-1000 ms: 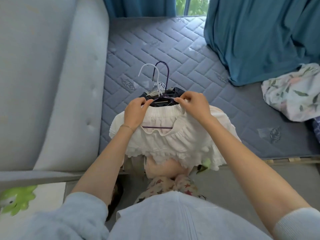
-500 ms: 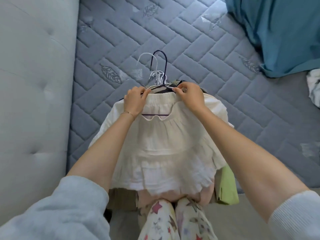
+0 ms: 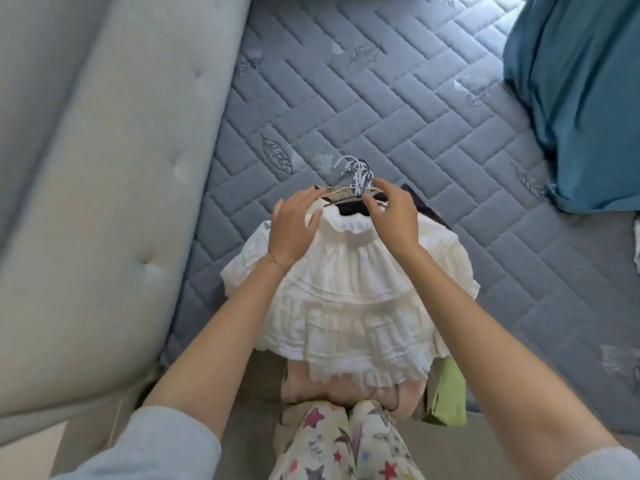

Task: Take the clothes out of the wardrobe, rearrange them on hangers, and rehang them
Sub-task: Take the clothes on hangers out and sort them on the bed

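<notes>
Looking down, you see your two hands over a stack of hung clothes at the near edge of the bed.

Item: white tiered skirt [image 3: 349, 299]. It lies on top of the stack, waistband away from you, ruffled hem toward your knees, spread flat on the quilted grey-blue mattress [image 3: 398, 98].

Item: bundle of hanger hooks [image 3: 356, 171], white and dark wire, bunched together just beyond the waistband, pointing away from you.

Item: dark garment [image 3: 356, 207], showing at the waistband between your hands and again at the right of the stack.

Item: pink garment [image 3: 311, 386] and green garment [image 3: 446, 393], both under the skirt, sticking out at the hem end.

Left hand [image 3: 294, 226]: fingers spread and loose, palm down on the left of the waistband, fingertips at the hanger shoulder; it pinches nothing.

Right hand [image 3: 393, 216]: fingers spread and curved, hovering just above the right of the waistband beside the hooks, thumb near the dark garment; whether it touches the cloth, you cannot tell.

Surroundings: pale tufted headboard [image 3: 104, 168] along the left of the mattress; teal curtain [image 3: 581, 98] draped over the far right corner; your star-print trousers [image 3: 346, 445] at the bottom; light blue sleeves pushed up on both arms.
</notes>
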{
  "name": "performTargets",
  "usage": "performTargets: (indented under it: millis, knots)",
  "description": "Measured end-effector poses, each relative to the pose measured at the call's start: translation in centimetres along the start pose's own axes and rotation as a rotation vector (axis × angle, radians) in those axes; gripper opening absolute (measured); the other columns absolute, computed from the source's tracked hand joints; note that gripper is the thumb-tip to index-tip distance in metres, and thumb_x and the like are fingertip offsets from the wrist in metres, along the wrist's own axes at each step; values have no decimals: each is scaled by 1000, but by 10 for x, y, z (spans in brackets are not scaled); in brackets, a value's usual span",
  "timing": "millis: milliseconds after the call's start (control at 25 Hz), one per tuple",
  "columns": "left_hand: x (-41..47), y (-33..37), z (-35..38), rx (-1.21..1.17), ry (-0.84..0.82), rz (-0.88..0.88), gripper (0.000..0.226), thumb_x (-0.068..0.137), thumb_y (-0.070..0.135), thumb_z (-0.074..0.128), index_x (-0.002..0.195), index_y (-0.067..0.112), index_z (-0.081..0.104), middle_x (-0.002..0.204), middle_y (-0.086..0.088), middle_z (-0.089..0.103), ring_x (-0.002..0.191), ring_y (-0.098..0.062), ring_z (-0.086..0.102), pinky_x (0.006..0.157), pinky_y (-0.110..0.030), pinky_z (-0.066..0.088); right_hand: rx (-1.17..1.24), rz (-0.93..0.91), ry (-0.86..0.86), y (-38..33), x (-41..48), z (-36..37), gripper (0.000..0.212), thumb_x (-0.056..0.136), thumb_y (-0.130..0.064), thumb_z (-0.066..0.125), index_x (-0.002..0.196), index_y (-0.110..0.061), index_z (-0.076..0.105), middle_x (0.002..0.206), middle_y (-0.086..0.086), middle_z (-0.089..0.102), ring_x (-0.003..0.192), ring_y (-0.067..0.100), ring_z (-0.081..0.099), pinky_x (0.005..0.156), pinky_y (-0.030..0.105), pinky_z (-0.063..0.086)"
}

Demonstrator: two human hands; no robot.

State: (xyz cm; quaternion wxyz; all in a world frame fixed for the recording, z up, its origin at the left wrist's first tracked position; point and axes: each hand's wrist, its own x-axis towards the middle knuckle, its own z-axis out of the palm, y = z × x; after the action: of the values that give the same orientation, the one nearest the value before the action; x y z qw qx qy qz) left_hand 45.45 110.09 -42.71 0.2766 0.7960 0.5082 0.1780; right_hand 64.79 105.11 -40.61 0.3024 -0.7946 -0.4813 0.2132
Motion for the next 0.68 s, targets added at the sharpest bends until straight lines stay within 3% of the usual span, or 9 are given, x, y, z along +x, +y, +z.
performTargets:
  millis: [280,560,680]
  knots:
    - [-150,99,-141,-180,281,-248,46,98,33,46,144,23,45,151,3,43,143,-16,33,119,-42,20,200,-170,-233,-135,-119,-87,51,94,-33,59,142,-20,46,140,-2,52,129,12,46,108,35,40]
    - [-327,139,-187,-244,762,-539,45,100,27,50,143,17,46,148,7,41,139,-6,33,118,-32,28,194,-600,-610,-219,-240,-99,52,97,-31,56,146,-20,40,146,-3,46,134,12,39,109,24,29]
    - [-406,147,-197,-219,926,-673,48,98,28,50,145,17,44,151,7,38,140,-4,31,117,-28,27,211,-731,-756,-247,-292,-89,52,97,-27,56,146,-18,41,147,-3,45,136,13,37,112,28,30]
